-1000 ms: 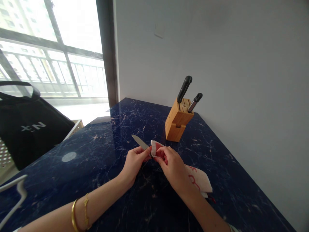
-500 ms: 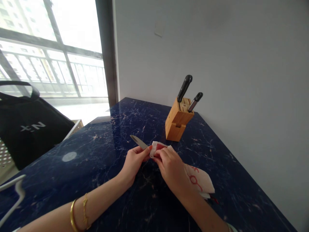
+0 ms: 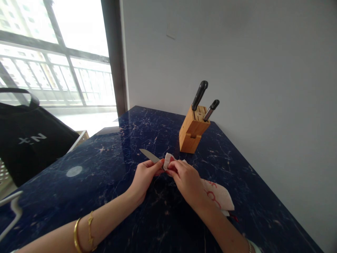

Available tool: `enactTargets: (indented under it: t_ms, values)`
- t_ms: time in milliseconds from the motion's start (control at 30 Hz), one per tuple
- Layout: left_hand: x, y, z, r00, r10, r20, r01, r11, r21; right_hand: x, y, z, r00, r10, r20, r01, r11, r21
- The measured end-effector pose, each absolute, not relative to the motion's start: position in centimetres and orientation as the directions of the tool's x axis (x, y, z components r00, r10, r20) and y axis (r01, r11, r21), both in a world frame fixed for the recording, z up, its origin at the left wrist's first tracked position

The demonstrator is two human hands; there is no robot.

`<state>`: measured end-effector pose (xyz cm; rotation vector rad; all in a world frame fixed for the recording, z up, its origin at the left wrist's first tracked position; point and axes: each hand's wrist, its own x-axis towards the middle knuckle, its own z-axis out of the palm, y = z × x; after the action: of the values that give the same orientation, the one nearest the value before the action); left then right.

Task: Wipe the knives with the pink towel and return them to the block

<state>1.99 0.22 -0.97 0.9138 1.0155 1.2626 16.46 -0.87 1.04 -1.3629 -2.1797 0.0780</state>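
A knife [image 3: 149,155] points up and to the left, its bare blade showing beyond my fingers. My left hand [image 3: 146,174] is closed around it near the base of the blade. Against the knife my right hand [image 3: 185,177] pinches a white cloth with red markings [image 3: 167,160]. The knife's handle is hidden by the cloth and my fingers. More of the white cloth, with red drawn lines, hangs out past my right wrist. Both hands meet just above the dark blue table, in front of the wooden knife block [image 3: 193,133].
Two black-handled tools, one a knife [image 3: 200,95], stand in the block. The blue marbled table [image 3: 110,154] meets a grey wall. Left of it are a black bag [image 3: 31,140] and a window; a white curved bar [image 3: 14,211] sticks in at lower left.
My right fingers have shifted slightly over the cloth, and less of its red patch shows. The view has moved a little; both hands keep their hold.
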Motion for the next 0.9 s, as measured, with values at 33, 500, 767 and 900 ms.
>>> enactTargets:
  t_ms: [33, 500, 767, 900]
  values:
    - [1.9, 0.3, -1.0, 0.017, 0.995, -0.093, -0.301, 0.094, 0.949, 16.7, -0.8, 1.0, -0.32, 0.853, 0.412, 0.813, 0.47, -0.343]
    - [2.2, 0.1, -0.5, 0.028, 0.992, -0.12, -0.32, 0.123, 0.939, 16.4, -1.1, 0.8, -0.33, 0.825, 0.459, 0.835, 0.482, -0.267]
    - [2.0, 0.3, -0.5, 0.035, 0.993, -0.117, -0.313, 0.122, 0.942, 16.8, -0.9, 0.6, -0.328, 0.841, 0.43, 0.839, 0.468, -0.277]
    - [1.9, 0.4, -0.9, 0.042, 0.994, -0.096, -0.331, 0.105, 0.938, 17.0, -0.7, 0.7, -0.335, 0.848, 0.411, 0.839, 0.467, -0.279]
